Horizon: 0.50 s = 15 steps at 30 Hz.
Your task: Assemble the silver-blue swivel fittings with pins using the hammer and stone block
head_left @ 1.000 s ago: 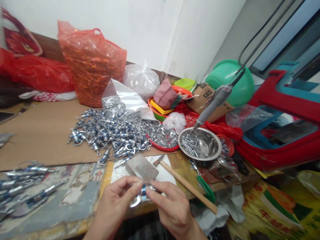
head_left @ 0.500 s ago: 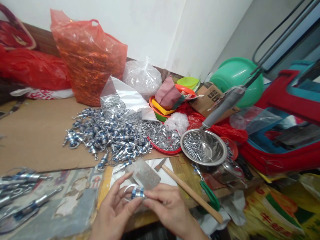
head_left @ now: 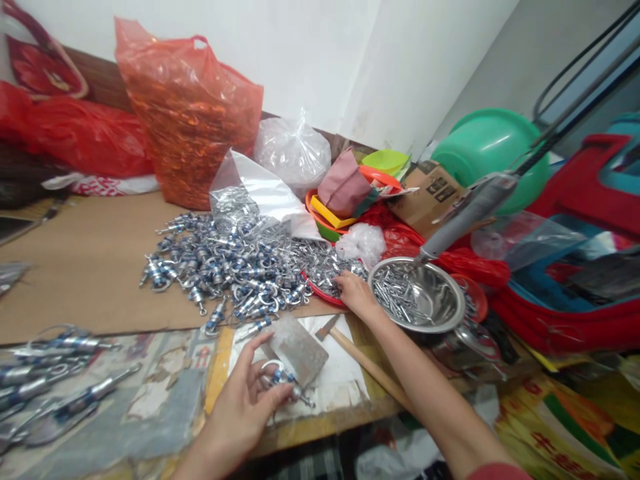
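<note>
My left hand point(head_left: 245, 400) is closed around a blue-and-silver metal fitting point(head_left: 286, 379) with a curved ring at one end and a thin metal stem at the other. Just behind it a worn grey metal block point(head_left: 303, 353) lies on white paper. My right hand point(head_left: 356, 292) reaches into a red dish point(head_left: 323, 292) heaped with small shiny metal pieces point(head_left: 320, 263). Its fingers are bent together at the pieces; whatever lies between the fingertips is hidden. A wooden-handled tool point(head_left: 367, 363) lies beneath my right forearm.
Many similar fittings point(head_left: 225, 267) are piled on cardboard, with more at left point(head_left: 55, 380). A steel bowl point(head_left: 450, 310) of metal pins stands right of the dish. A grey-handled hanging tool point(head_left: 460, 217) comes down over it. Behind stand an orange-red bag point(head_left: 190, 120) and a green basin point(head_left: 500, 153).
My right hand has left the fitting and moved up and right to the red dish. The fitting stays in my left hand, its stem now showing. The view has shifted slightly.
</note>
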Each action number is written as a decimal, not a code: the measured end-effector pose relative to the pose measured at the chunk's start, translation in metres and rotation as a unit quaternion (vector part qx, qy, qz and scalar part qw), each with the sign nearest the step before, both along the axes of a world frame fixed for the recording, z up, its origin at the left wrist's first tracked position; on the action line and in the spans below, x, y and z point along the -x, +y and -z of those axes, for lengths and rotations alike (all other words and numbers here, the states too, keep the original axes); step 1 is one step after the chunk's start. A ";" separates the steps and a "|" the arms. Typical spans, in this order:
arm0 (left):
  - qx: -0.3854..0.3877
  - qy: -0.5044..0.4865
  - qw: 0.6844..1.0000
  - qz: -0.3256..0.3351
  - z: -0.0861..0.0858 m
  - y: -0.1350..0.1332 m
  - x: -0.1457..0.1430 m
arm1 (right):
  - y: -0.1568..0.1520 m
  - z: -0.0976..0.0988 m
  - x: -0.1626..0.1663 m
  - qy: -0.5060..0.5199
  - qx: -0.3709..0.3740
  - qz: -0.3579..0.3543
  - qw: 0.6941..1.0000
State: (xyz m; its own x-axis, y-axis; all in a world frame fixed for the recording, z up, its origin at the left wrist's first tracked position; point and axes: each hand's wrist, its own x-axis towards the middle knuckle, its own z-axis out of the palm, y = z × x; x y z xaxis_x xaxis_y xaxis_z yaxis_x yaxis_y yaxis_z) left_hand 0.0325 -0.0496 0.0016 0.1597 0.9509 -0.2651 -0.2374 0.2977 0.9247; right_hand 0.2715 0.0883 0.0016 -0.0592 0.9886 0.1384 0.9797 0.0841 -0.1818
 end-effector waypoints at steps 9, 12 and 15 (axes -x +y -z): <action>0.017 -0.065 0.998 -0.008 0.006 0.010 0.004 | -0.064 -0.020 0.042 0.161 -0.012 -0.046 0.986; 0.014 -0.059 0.998 -0.004 0.006 0.010 0.004 | -0.104 -0.022 0.069 0.283 -0.010 -0.180 0.942; 0.012 -0.067 0.998 0.007 0.006 0.009 0.005 | -0.123 -0.018 0.086 0.292 -0.089 -0.241 0.921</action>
State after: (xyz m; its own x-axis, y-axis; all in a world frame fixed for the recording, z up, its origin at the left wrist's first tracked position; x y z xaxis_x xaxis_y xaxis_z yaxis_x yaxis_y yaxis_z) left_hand 0.0277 -0.0406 -0.0045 0.2080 0.9420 -0.2635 -0.3548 0.3237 0.8771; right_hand 0.1850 -0.0351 0.0195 -0.3501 0.8254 0.4429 0.5595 0.5634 -0.6078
